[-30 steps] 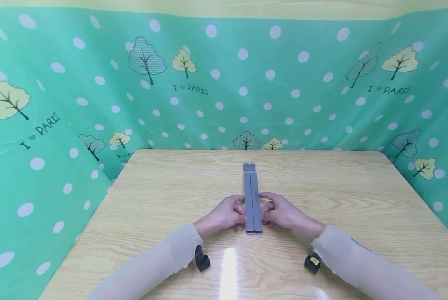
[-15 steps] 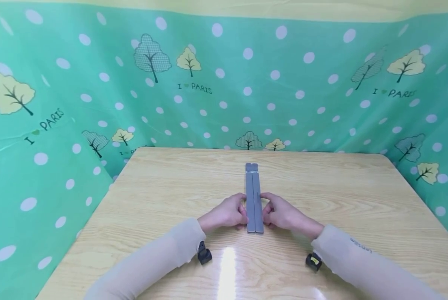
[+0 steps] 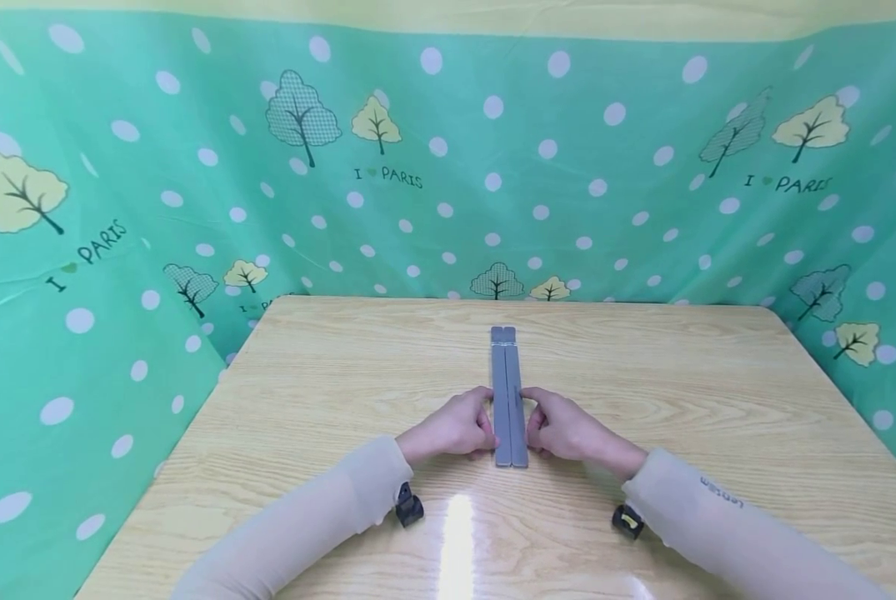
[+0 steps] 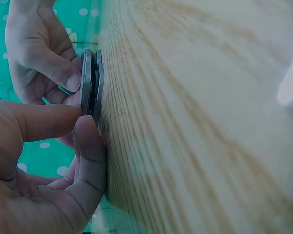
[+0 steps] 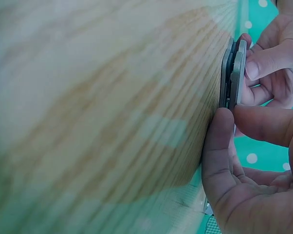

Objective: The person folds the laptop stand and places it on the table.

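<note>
A folded grey laptop stand [image 3: 501, 392], two slim bars side by side, lies lengthwise on the wooden table. My left hand [image 3: 458, 423] holds its left edge near the close end, and my right hand [image 3: 563, 427] holds the right edge opposite. In the left wrist view, the left thumb and a finger meet at the end of the stand [image 4: 86, 80], where two stacked layers with a dark gap show. The right wrist view has the right hand's fingers pinching at the same layered end of the stand [image 5: 232, 73]. Some fingertips are hidden behind the bars.
The light wooden table [image 3: 327, 358] extends around the stand, with a bright reflection near its front. A green dotted curtain [image 3: 448, 167] with printed trees hangs behind and to the left. Each sleeved forearm carries a small black wrist camera [image 3: 408, 506].
A second ago a lower layer showed at the stand's near end; now the end looks flush. The hands keep nearly the same place, and the head view has shifted slightly.
</note>
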Available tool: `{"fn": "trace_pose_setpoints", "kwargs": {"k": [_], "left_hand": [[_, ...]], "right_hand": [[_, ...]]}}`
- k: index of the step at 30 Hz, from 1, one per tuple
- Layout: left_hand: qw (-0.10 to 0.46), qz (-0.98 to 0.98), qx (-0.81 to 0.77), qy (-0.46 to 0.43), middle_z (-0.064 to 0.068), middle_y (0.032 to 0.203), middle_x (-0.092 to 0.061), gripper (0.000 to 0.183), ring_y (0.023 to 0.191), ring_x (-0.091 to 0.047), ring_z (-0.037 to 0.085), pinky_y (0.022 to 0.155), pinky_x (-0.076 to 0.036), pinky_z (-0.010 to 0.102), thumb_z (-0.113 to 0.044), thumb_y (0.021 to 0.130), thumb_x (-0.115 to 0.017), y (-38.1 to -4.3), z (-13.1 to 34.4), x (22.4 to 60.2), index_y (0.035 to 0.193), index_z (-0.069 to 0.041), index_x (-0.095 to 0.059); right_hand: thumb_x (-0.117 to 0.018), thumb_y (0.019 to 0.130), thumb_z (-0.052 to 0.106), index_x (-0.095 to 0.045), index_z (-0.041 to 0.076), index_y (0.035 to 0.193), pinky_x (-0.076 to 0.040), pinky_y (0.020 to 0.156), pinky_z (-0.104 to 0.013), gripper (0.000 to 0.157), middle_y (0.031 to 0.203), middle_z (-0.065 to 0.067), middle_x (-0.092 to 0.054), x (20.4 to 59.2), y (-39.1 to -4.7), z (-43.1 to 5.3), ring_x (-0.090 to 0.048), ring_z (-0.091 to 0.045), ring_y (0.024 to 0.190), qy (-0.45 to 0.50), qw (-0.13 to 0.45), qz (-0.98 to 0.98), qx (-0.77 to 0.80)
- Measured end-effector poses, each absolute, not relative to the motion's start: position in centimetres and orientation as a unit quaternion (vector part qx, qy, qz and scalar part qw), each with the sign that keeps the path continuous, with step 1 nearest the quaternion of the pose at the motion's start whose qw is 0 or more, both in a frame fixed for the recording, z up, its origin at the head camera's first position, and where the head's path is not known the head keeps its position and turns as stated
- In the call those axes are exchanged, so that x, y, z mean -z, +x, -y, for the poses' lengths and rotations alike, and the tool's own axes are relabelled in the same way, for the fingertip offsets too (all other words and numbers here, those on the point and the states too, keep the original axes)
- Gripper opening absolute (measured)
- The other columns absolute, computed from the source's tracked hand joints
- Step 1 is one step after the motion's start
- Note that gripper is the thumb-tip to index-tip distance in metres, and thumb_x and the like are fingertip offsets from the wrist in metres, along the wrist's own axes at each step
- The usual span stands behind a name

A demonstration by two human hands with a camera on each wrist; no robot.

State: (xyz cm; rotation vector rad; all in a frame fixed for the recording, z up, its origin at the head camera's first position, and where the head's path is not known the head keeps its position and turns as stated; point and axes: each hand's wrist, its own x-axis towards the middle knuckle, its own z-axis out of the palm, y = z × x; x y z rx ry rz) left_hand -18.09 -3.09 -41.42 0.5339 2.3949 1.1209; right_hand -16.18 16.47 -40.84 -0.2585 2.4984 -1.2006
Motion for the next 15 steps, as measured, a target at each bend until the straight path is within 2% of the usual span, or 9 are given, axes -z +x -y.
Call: {"fn": "trace_pose_setpoints", "kwargs": {"k": [8, 12, 15], "left_hand": [[0.221, -0.863, -0.409, 0.196, 0.004, 0.069, -0.064, 0.076, 0.050, -0.061, 0.017, 0.047, -0.051, 0.027, -0.001, 0.079, -0.073, -18.1, 3.2, 41.3, 0.142, 0.005, -0.032], [0.212, -0.879, -0.375, 0.206, 0.001, 0.070, -0.064, 0.078, 0.055, -0.061, 0.014, 0.051, -0.050, 0.026, -0.011, 0.083, -0.073, -18.2, 3.6, 40.8, 0.145, 0.003, -0.029], [0.177, -0.905, -0.321, 0.215, -0.003, 0.075, -0.065, 0.078, 0.063, -0.060, 0.011, 0.061, -0.051, 0.026, -0.022, 0.085, -0.072, -18.5, 4.3, 40.0, 0.147, 0.000, -0.029]], "right_hand": [[-0.063, 0.081, -0.008, -0.034, -0.002, 0.144, -0.051, 0.054, -0.031, 0.069, 0.078, -0.008, -0.058, 40.6, -16.2, -16.5, -0.058, -0.018, 0.063, -0.089, 0.176, -0.883, 0.426], [-0.062, 0.084, -0.004, -0.038, -0.002, 0.141, -0.053, 0.056, -0.033, 0.063, 0.083, -0.009, -0.058, 40.1, -16.2, -17.1, -0.059, -0.020, 0.065, -0.093, 0.170, -0.878, 0.439], [-0.063, 0.087, 0.004, -0.044, -0.004, 0.136, -0.053, 0.059, -0.033, 0.053, 0.086, -0.009, -0.059, 39.3, -16.3, -18.0, -0.060, -0.020, 0.068, -0.112, 0.143, -0.885, 0.429]]}}
